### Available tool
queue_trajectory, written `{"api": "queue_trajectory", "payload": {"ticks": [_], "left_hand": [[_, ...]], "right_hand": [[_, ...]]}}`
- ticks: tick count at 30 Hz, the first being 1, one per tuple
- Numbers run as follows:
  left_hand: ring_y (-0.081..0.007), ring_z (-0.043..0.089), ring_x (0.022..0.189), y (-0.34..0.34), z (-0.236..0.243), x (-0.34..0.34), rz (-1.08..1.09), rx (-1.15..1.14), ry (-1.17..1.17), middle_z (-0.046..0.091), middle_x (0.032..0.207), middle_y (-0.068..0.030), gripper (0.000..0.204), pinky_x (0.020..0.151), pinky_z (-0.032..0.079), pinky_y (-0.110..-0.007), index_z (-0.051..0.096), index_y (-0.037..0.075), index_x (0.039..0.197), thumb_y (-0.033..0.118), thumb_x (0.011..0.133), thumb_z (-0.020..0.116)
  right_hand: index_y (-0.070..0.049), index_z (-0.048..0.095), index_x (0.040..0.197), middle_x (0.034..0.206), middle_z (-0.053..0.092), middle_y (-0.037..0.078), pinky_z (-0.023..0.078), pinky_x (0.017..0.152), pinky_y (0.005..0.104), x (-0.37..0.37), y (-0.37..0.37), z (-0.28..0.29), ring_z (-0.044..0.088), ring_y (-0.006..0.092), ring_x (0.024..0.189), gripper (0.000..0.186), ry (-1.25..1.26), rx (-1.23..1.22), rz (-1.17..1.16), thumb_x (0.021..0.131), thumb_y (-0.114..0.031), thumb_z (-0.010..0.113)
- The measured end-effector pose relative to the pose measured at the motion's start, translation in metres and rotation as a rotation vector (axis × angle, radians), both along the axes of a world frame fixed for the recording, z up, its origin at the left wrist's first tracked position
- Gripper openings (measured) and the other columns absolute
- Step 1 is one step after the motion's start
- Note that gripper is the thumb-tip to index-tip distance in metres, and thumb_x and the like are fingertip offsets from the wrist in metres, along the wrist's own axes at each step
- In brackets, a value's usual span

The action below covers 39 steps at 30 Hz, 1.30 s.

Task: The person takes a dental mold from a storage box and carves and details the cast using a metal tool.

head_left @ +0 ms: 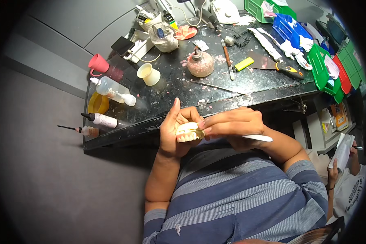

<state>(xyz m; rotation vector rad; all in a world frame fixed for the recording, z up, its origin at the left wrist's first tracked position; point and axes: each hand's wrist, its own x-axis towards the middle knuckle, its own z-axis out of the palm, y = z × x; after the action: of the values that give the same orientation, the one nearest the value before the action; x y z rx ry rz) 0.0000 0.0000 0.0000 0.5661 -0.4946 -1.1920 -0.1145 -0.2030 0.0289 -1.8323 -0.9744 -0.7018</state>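
My left hand (171,130) holds a dental model (186,136) with a row of teeth, its thumb raised beside it. My right hand (236,124) is closed around a slim tool with a flat white end (259,138) sticking out to the right; its fingertips reach onto the top of the model. The other end of the tool is hidden by the fingers and the model. Both hands are near the front edge of a black bench (136,114), in front of my striped shirt.
A pink-stained pot (200,67), white cup (148,75), bottles (105,120), pink mug (97,65), tools (227,61) and a scraper (288,71) lie on the bench. Green and blue bins (325,73) line the right. Another person's hands (333,174) hold paper at lower right.
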Motion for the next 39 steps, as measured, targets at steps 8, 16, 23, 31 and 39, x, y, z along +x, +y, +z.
{"api": "queue_trajectory", "payload": {"ticks": [8, 16, 23, 31, 39], "left_hand": [[-0.0222, 0.061, 0.057, -0.017, 0.075, -0.061, 1.013, -0.391, -1.449, 0.067, 0.087, -0.0195, 0.056, 0.052, 0.048, -0.032, 0.055, -0.002, 0.107, 0.052, 0.106, 0.040], [-0.0226, 0.057, 0.056, -0.013, 0.035, 0.034, 0.521, 0.169, -0.439, 0.068, 0.101, -0.0209, 0.077, 0.053, 0.046, -0.034, 0.062, -0.002, 0.108, 0.064, 0.105, 0.024], [-0.0182, 0.040, 0.046, -0.001, 0.028, 0.059, 0.522, 0.437, 0.191, 0.067, 0.120, -0.0286, 0.051, 0.043, 0.031, -0.031, 0.060, -0.003, 0.118, 0.042, 0.099, 0.048], [-0.0158, 0.049, 0.036, -0.003, 0.026, 0.092, 0.549, 0.662, -0.687, 0.071, 0.109, -0.0265, 0.032, 0.032, 0.036, -0.025, 0.052, 0.000, 0.107, 0.029, 0.099, 0.064], [-0.0120, 0.043, 0.036, -0.005, 0.017, 0.120, 0.561, 0.788, -0.976, 0.068, 0.086, -0.0108, 0.038, 0.032, 0.036, -0.025, 0.062, -0.004, 0.102, 0.032, 0.097, 0.073]], "right_hand": [[0.004, 0.051, 0.114, 0.077, 0.068, 0.016, 0.059, 0.055, 0.0306, -0.006, -0.028, 0.024, 0.070, 0.0186, 0.057, 0.021, 0.476, 0.653, -0.364, 0.109, -0.017, 0.046], [0.009, 0.061, 0.110, 0.061, 0.063, 0.009, 0.055, 0.047, 0.0304, 0.006, -0.085, -0.007, 0.065, 0.0197, 0.050, 0.054, 1.349, 0.918, -0.105, 0.104, -0.044, 0.057], [0.004, 0.069, 0.098, 0.083, 0.075, 0.014, 0.057, 0.066, 0.0370, -0.135, -0.152, 0.008, 0.073, 0.0260, 0.071, 0.042, 0.542, -0.393, -0.536, 0.090, -0.036, 0.076], [-0.007, 0.072, 0.109, 0.079, 0.071, 0.015, 0.050, 0.065, 0.0399, -0.217, -0.240, 0.033, 0.067, 0.0248, 0.066, 0.028, 0.288, -0.152, -1.718, 0.086, -0.022, 0.078], [-0.005, 0.069, 0.105, 0.091, 0.071, 0.020, 0.054, 0.078, 0.0486, -0.183, -0.295, 0.023, 0.070, 0.0394, 0.091, 0.016, 0.554, -0.523, -1.767, 0.091, -0.014, 0.068]]}}
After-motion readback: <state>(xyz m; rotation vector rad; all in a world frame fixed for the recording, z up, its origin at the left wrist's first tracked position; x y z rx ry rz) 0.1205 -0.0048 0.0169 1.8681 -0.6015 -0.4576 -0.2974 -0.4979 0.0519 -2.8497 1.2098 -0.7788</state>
